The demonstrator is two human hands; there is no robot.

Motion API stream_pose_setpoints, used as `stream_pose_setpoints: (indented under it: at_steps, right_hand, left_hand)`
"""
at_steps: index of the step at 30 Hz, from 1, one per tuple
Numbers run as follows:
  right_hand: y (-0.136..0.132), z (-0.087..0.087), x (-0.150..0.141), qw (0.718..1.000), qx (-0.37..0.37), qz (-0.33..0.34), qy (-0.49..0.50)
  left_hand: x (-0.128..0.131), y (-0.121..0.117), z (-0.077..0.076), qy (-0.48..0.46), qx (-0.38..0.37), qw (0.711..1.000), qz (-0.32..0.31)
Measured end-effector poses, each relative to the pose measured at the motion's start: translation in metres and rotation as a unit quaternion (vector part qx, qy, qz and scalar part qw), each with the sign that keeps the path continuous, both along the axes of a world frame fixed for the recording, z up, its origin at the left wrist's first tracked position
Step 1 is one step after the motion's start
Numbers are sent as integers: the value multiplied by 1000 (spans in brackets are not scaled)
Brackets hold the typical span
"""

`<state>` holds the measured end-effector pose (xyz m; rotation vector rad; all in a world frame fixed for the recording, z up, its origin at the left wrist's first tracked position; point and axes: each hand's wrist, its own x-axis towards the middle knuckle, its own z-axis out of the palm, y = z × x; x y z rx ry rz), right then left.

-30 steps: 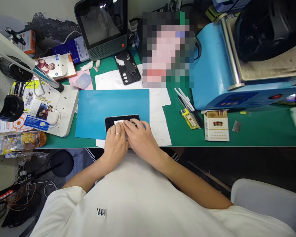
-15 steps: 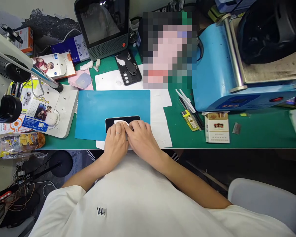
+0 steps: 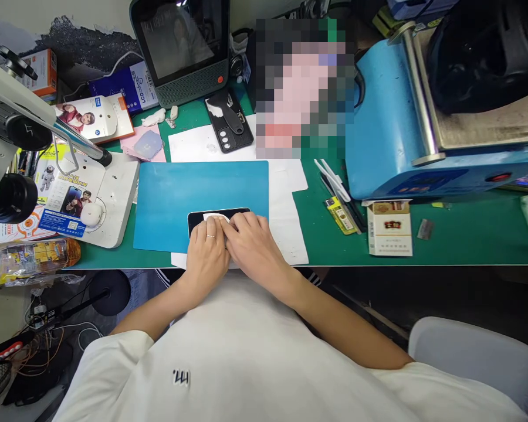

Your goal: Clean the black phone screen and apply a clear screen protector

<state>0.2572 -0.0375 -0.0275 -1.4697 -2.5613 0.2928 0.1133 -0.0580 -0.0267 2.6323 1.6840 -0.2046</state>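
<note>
A phone (image 3: 196,217) with a dark face lies on the blue mat (image 3: 202,181) near the table's front edge. Over its middle is a small white piece (image 3: 210,217), like a folded cloth or paper. My left hand (image 3: 207,249), with a ring on one finger, is closed, its fingertips pressing the white piece against the phone. Touching it, my right hand (image 3: 255,246) curls over the phone's right end, thumb by the white piece. Both hands cover the phone's lower part, and the fingers' undersides are hidden.
Left stands a white microscope stand (image 3: 121,205) with boxes and a bottle (image 3: 48,252). Behind the mat are a black phone case (image 3: 235,132) and a screen device (image 3: 189,88). On the right are tweezers (image 3: 334,176), a cigarette box (image 3: 389,231) and a blue machine (image 3: 378,129).
The view has shifted very slightly. Both hands, the white piece and the phone keep nearly the same positions.
</note>
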Motion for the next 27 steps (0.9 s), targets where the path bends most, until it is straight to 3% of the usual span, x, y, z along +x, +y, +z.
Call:
stream_pose_setpoints:
  at_steps: [7, 27]
  right_hand:
    - [5, 2, 1, 1000, -10, 9, -2]
    - [14, -1, -3, 1000, 3, 0, -15]
  left_hand:
    - [1, 3, 5, 21, -24, 1000, -2]
    - [-1, 11, -2, 5, -30, 1000, -2]
